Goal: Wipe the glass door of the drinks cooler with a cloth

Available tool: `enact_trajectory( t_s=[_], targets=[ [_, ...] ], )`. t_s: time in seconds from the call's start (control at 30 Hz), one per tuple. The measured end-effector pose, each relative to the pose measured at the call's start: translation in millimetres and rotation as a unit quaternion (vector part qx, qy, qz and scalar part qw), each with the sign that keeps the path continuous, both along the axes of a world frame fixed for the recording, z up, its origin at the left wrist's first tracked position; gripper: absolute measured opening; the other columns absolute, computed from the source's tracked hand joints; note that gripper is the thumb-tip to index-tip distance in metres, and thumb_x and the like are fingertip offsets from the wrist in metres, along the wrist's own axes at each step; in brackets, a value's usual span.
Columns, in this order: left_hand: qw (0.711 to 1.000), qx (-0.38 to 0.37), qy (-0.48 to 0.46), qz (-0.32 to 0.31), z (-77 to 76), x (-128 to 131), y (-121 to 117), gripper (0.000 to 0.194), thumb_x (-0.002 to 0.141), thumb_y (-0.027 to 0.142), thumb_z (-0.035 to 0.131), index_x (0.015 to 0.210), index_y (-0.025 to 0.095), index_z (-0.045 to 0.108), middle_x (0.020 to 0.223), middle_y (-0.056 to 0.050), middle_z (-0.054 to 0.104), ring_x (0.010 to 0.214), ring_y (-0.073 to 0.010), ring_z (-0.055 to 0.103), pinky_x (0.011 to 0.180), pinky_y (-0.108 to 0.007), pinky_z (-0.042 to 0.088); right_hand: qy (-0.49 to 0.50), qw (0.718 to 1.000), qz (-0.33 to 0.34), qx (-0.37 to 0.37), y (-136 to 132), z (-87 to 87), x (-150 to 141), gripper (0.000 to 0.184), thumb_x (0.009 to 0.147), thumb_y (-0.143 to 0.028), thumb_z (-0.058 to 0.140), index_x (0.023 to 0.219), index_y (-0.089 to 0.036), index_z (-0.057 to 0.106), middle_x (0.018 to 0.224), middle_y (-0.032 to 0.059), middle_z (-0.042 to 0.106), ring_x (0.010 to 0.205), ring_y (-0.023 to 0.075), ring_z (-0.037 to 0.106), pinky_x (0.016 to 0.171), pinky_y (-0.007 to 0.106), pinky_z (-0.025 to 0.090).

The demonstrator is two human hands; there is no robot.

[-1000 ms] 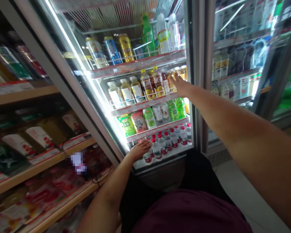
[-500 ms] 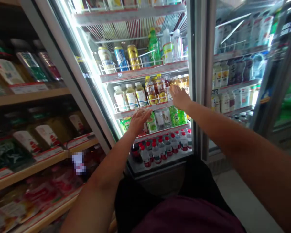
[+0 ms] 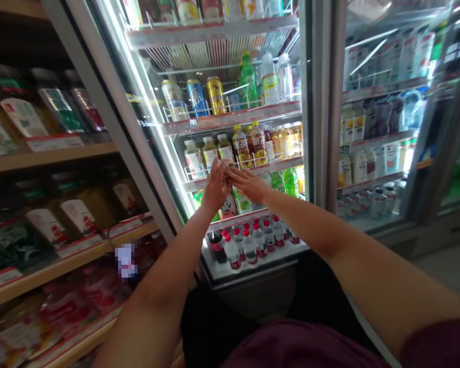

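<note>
Before the lit drinks cooler, my left hand is raised with its fingers stretched upward. My right hand reaches across from the right, its fingers extended and their tips at my left hand. Nothing I can make out is held in either; the spot where the fingers meet is partly hidden. Directly behind them stand pale-labelled bottles on the middle shelf. Brown bottles with yellow caps are just to the right. Below, a green-labelled drink shows under my right hand.
Small red-capped bottles fill the cooler's bottom. Cans and a green bottle stand higher up. A metal door frame edges the right side. On the left, wooden shelves carry more bottles.
My right hand has moved left and down from the middle shelf's right end to meet my left hand. My left hand's fingers now point more upward. The view has shifted slightly.
</note>
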State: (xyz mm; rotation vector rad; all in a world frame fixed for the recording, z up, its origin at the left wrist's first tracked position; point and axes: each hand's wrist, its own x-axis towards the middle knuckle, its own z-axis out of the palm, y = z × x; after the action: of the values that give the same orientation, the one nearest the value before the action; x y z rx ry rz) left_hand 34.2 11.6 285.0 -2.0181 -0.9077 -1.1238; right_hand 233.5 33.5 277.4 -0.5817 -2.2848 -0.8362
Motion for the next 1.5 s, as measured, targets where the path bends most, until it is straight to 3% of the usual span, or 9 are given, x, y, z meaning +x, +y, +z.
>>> enact_trajectory(
  t_s=[0.23, 0.4, 0.57, 0.73, 0.87, 0.97, 1.1, 1.23, 1.5],
  targets=[
    [0.998, 0.004, 0.006, 0.061, -18.3, -25.2, -14.4, 0.075, 0.098, 0.031, 0.052, 0.164, 0.016, 0.02, 0.172, -0.015, 0.018, 0.159, -0.0273, 0.016, 0.13, -0.046, 0.022, 0.004, 0.999, -0.021, 0.033, -0.9, 17.7, -23.4, 0.041, 0.106, -0.019, 0.036, 0.142, -0.012, 0.053, 0.16, 0.0132, 0.043, 0.155, 0.029, 0.028, 0.127, 0.048, 0.027],
    [0.98, -0.034, -0.093, 0.171, -32.3, -42.8, -10.2, 0.072, 0.105, 0.045, 0.035, 0.163, 0.006, 0.02, 0.171, -0.02, 0.016, 0.161, -0.0295, 0.006, 0.13, -0.055, 0.007, -0.057, 0.996, -0.05, 0.056, -4.6, 35.5, -32.5, 0.049, 0.107, -0.021, 0.037, 0.156, -0.02, 0.037, 0.16, 0.0107, 0.042, 0.151, 0.0309, 0.033, 0.124, 0.05, 0.028],
    [0.967, -0.088, -0.074, 0.226, -39.0, -55.8, -10.4, 0.078, 0.103, 0.056, 0.035, 0.163, 0.008, 0.023, 0.171, -0.018, 0.013, 0.161, -0.0306, 0.0, 0.129, -0.056, 0.0, -0.144, 0.987, -0.049, 0.045, -1.9, 55.2, -19.5, 0.049, 0.11, -0.023, 0.032, 0.159, -0.024, 0.036, 0.164, 0.0038, 0.039, 0.154, 0.0283, 0.029, 0.127, 0.055, 0.021],
    [0.964, -0.104, -0.033, 0.245, -39.4, -66.5, -10.7, 0.079, 0.103, 0.058, 0.036, 0.164, 0.01, 0.024, 0.172, -0.016, 0.013, 0.16, -0.0302, 0.001, 0.13, -0.054, 0.001, -0.124, 0.989, -0.056, 0.052, 2.4, 109.7, -0.6, 0.045, 0.108, -0.019, 0.041, 0.152, -0.026, 0.048, 0.163, 0.0031, 0.041, 0.155, 0.0313, 0.026, 0.125, 0.064, 0.017],
    [0.967, -0.089, -0.035, 0.237, -42.9, -69.5, -6.6, 0.078, 0.103, 0.059, 0.035, 0.164, 0.012, 0.024, 0.172, -0.015, 0.014, 0.16, -0.029, 0.0, 0.13, -0.054, -0.002, 0.009, 0.991, -0.131, 0.006, 0.8, 160.5, 23.8, 0.046, 0.105, -0.012, 0.05, 0.15, -0.021, 0.05, 0.163, 0.0051, 0.04, 0.155, 0.0331, 0.024, 0.123, 0.068, 0.015],
    [0.97, -0.083, -0.038, 0.226, -45.6, -70.2, -4.0, 0.078, 0.103, 0.06, 0.035, 0.164, 0.013, 0.024, 0.171, -0.015, 0.015, 0.16, -0.028, -0.002, 0.13, -0.053, -0.003, 0.097, 0.979, -0.174, -0.034, -1.3, 181.2, 49.8, 0.051, 0.102, -0.006, 0.05, 0.151, -0.021, 0.05, 0.162, 0.0066, 0.041, 0.152, 0.0319, 0.028, 0.122, 0.065, 0.019],
    [0.972, -0.082, -0.041, 0.216, -46.7, -70.7, -3.6, 0.078, 0.103, 0.06, 0.037, 0.164, 0.013, 0.025, 0.172, -0.014, 0.014, 0.16, -0.0272, -0.002, 0.13, -0.051, -0.004, 0.148, 0.965, -0.206, -0.058, -0.2, 180.0, 78.6, 0.054, 0.096, 0.0, 0.051, 0.149, -0.014, 0.053, 0.154, 0.0143, 0.048, 0.145, 0.0354, 0.037, 0.115, 0.068, 0.032],
    [0.974, -0.093, -0.046, 0.203, -45.8, -70.3, -4.4, 0.08, 0.103, 0.062, 0.037, 0.164, 0.013, 0.025, 0.172, -0.014, 0.014, 0.16, -0.0271, -0.003, 0.13, -0.051, -0.005, 0.168, 0.959, -0.221, -0.064, 2.0, 164.5, 89.0, 0.043, 0.102, -0.008, 0.046, 0.143, -0.009, 0.057, 0.147, 0.0173, 0.055, 0.138, 0.0331, 0.044, 0.112, 0.059, 0.043],
    [0.975, -0.115, -0.077, 0.174, -43.8, -65.9, -5.3, 0.084, 0.1, 0.067, 0.041, 0.165, 0.015, 0.024, 0.172, -0.013, 0.013, 0.16, -0.0276, -0.004, 0.129, -0.051, -0.009, 0.172, 0.948, -0.248, -0.102, 2.2, 139.8, 92.6, 0.043, 0.103, -0.02, 0.051, 0.144, -0.008, 0.053, 0.146, 0.0199, 0.055, 0.125, 0.0314, 0.057, 0.105, 0.056, 0.047]
  ],
)
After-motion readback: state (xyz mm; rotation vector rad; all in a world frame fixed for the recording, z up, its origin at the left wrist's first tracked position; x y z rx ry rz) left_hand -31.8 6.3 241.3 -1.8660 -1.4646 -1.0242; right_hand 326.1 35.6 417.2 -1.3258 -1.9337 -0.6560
